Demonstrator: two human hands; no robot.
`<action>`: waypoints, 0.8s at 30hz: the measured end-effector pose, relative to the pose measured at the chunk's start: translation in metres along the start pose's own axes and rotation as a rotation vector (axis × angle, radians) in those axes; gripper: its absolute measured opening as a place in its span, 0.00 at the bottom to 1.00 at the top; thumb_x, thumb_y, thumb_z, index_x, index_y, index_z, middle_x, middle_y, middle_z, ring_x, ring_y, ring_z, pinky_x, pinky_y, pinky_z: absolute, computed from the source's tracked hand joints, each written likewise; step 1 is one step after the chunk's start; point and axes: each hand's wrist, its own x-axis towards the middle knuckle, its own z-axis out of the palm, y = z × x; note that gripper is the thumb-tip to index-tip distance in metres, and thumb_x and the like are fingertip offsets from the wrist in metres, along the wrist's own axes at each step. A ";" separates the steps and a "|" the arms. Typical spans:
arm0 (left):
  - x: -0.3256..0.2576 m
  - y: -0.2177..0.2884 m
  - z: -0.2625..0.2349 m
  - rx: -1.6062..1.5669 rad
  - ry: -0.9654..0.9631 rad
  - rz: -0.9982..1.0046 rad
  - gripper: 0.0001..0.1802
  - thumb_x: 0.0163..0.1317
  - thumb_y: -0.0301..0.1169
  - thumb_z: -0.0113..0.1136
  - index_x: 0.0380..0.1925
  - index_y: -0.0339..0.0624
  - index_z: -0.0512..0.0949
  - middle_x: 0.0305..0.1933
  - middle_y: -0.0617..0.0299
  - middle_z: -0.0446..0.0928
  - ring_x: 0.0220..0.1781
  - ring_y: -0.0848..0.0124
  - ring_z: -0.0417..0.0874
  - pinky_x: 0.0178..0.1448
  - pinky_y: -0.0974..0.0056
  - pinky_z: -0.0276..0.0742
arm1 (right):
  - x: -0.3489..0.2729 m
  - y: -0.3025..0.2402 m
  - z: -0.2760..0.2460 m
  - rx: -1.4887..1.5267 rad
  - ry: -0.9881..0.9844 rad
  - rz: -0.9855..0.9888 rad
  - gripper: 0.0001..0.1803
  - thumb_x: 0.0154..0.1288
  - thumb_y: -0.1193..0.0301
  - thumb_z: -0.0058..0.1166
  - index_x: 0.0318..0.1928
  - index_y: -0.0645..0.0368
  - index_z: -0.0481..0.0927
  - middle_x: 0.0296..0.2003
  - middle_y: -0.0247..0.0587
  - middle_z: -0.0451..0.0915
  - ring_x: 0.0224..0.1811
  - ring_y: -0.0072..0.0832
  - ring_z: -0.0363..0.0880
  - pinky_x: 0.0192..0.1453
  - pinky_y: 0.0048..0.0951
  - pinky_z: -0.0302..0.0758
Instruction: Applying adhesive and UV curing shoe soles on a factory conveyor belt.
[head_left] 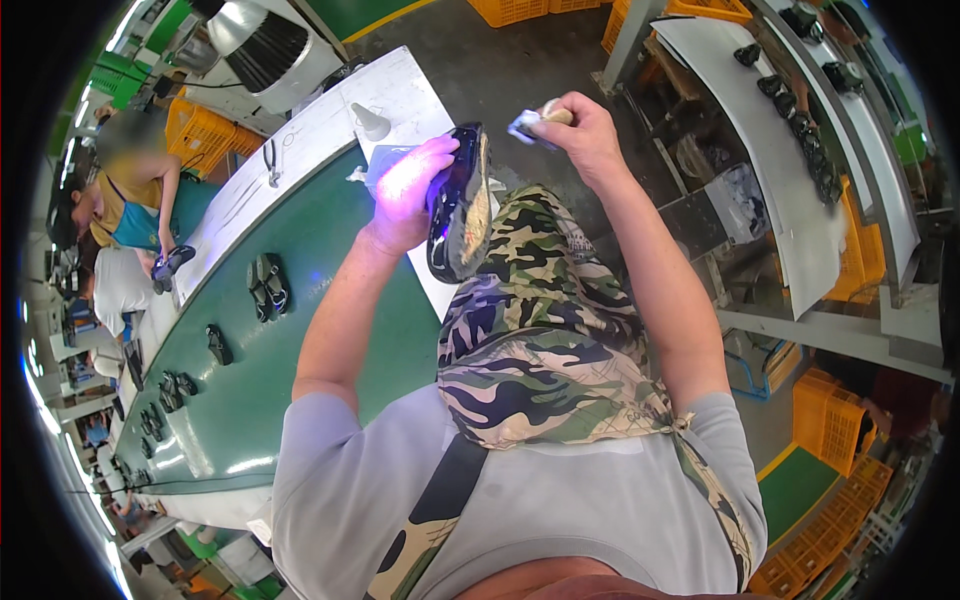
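Note:
My left hand point(408, 190) is wrapped round a glossy black shoe point(446, 225), held up on its edge with the toe-to-heel length running up and down. A worn-looking tan patch point(477, 205) shows along its right side. Bluish-purple light falls on this hand and the shoe. To the right, apart from the shoe, my right hand point(585, 135) pinches a small tan piece with a pale bluish-white end point(524, 125); its exact kind is unclear. Just beyond my left hand, a translucent cone-tipped bottle point(371, 122) stands on the white tabletop point(405, 88).
Black shoes point(267, 287) lie along a green conveyor point(330, 240) at left. A hand tool point(271, 162) rests on its white border. A lamp-like fixture point(262, 50) stands beyond. Another person point(135, 190) handles a shoe at far left. Racks point(760, 130) and orange crates point(830, 420) are at right.

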 end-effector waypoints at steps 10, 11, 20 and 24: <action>0.023 0.032 -0.001 0.058 -0.062 0.165 0.26 0.46 0.21 0.72 0.47 0.35 0.74 0.55 0.44 0.81 0.56 0.46 0.84 0.59 0.52 0.82 | -0.017 -0.033 0.020 0.245 -0.001 -0.117 0.10 0.57 0.78 0.69 0.36 0.62 0.79 0.32 0.32 0.80 0.32 0.16 0.76 0.37 0.20 0.75; 0.024 0.033 0.000 0.057 -0.065 0.165 0.26 0.46 0.21 0.72 0.47 0.35 0.74 0.55 0.44 0.81 0.56 0.46 0.84 0.59 0.52 0.82 | -0.017 -0.034 0.019 0.259 -0.021 -0.088 0.10 0.57 0.78 0.69 0.35 0.62 0.79 0.32 0.32 0.80 0.32 0.16 0.76 0.37 0.20 0.75; 0.027 0.026 0.010 0.090 -0.082 0.151 0.29 0.42 0.22 0.74 0.48 0.36 0.75 0.54 0.46 0.81 0.56 0.49 0.84 0.56 0.54 0.82 | -0.040 -0.035 0.018 0.371 -0.171 0.020 0.09 0.58 0.79 0.67 0.35 0.60 0.77 0.34 0.33 0.80 0.35 0.19 0.77 0.41 0.23 0.75; 0.027 0.027 0.014 0.138 -0.072 0.093 0.28 0.42 0.21 0.73 0.47 0.36 0.75 0.53 0.47 0.82 0.55 0.51 0.85 0.54 0.55 0.83 | -0.052 -0.041 0.018 0.425 -0.178 0.077 0.10 0.57 0.78 0.69 0.34 0.60 0.78 0.32 0.33 0.80 0.35 0.19 0.77 0.41 0.23 0.75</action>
